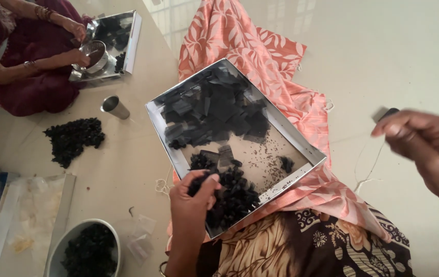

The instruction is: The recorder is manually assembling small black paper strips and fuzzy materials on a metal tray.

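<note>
Your left hand (pixel 194 197) was clenched on dark dried fruit (pixel 232 195) at the steel tray's (pixel 301 146) near corner, tray on your lap. Right hand (pixel 430 143), blurred, pinched a small dark piece (pixel 385 113) w/ fingertips, off to the side.

A steel cup (pixel 115 107) lies near a dark heap (pixel 73 138) — a filled grey bowl (pixel 87 250) nearer.

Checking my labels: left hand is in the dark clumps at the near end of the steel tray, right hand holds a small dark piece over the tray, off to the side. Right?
Not quite. The head view shows the left hand in the dark clumps at the near end of the steel tray, but the right hand holds its small dark piece over the pale floor, not over the tray.
</note>
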